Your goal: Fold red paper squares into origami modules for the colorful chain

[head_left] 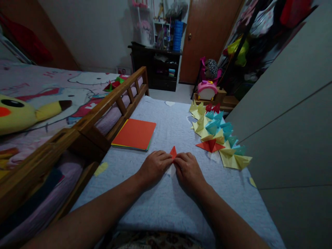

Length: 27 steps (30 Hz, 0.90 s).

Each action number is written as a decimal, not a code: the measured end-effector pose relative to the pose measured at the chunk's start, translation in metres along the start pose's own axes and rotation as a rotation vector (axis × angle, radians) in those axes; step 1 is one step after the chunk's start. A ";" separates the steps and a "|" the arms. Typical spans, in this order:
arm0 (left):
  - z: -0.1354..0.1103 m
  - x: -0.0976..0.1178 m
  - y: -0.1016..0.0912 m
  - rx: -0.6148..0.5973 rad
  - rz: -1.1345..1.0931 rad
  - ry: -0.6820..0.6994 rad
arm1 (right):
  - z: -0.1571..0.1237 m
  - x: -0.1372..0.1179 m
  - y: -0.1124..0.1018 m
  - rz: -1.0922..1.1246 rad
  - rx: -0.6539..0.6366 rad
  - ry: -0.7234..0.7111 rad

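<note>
My left hand [153, 166] and my right hand [188, 169] rest side by side on a pale blue blanket [166, 204], fingers curled and pressed onto a small red folded paper [173, 152]. Only the paper's pointed tip shows between my fingertips; the rest is hidden under my hands. A stack of square paper sheets [135, 134], orange on top, lies to the left beyond my left hand.
A row of folded yellow, blue and red paper pieces [218, 135] runs along the right by a grey wardrobe [285, 114]. A wooden bed rail [103, 107] borders the left, with a yellow plush toy [20, 114] on the bed. A dark cabinet [158, 69] and brown door [207, 38] stand behind.
</note>
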State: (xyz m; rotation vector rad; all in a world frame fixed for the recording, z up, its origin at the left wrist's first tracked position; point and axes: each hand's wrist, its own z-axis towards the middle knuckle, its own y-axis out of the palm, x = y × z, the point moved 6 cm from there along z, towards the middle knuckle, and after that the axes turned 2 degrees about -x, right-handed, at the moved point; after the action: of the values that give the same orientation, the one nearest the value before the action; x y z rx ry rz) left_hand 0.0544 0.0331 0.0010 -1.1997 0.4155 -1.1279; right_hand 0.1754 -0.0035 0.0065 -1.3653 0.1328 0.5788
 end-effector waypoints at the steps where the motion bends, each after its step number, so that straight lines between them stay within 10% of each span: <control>1: -0.001 0.001 0.000 -0.017 0.003 -0.005 | 0.000 0.000 0.000 0.000 0.000 0.001; 27: -0.012 0.014 -0.001 -0.098 0.130 -0.020 | -0.008 -0.008 -0.003 -0.134 -0.063 -0.037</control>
State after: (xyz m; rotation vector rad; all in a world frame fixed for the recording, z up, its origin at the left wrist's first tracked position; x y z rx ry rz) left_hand 0.0507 0.0149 0.0017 -1.2498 0.5309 -0.9922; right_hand 0.1717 -0.0136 0.0108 -1.4122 -0.0070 0.4993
